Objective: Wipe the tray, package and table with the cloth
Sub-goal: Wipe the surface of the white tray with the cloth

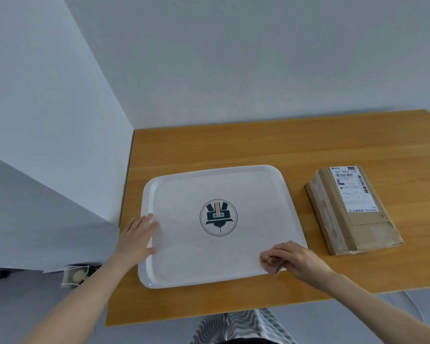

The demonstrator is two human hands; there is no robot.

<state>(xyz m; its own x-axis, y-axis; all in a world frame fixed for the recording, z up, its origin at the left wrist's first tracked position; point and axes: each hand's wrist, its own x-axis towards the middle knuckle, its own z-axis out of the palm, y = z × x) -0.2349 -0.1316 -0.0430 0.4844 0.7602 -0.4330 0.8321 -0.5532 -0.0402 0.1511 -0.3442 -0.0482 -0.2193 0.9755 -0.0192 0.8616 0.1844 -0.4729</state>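
Resting on a wooden table [271, 147] set into the corner of two pale walls, a white tray [184, 264] with a dark round emblem [218, 217] at its centre lies between a person's two bare hands, as seen from the head camera looking down. The left hand [137, 238] lies flat on the tray's left rim, fingers [148, 218] loosely spread and extended, the thumb reaching onto the tray's inner surface. The right hand [293, 258] sits at the tray's near right corner with its fingers curled inward and bunched together; whether they pinch the rim or anything else cannot be told, and no cloth can be made out in either hand. A brown cardboard package [353, 212] with a white shipping label [353, 189] on top lies flat on the table just to the right of the tray, apart from it and untouched by either hand. Both forearms reach in from the lower edge of the picture. Below the table's near edge, a grey-and-white patterned fabric [243, 324] shows at the bottom centre. To the left of the table, beyond its edge and lower down, a small blurred object [76, 275] sits too indistinct to identify.
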